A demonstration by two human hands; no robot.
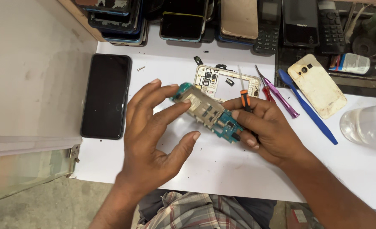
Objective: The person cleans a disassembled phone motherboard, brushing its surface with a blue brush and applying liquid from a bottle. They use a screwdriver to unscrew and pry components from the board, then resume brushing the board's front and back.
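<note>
A green phone circuit board (209, 113) with metal shields is held above the white table between both hands. My left hand (154, 131) touches its near end with fingertips and thumb spread. My right hand (264, 127) grips the board's other end and also holds an orange-handled screwdriver (244, 96), tip pointing away from me. Just behind the board lies a white phone frame (227, 80) with its inside exposed.
A black smartphone (106, 96) lies at the left. To the right are a pink-handled tool (280, 97), a blue pry tool (307, 106), a dirty white back cover (317, 85) and a clear container (368, 125). Several phones are stacked along the back. Small screws dot the white table (221, 169).
</note>
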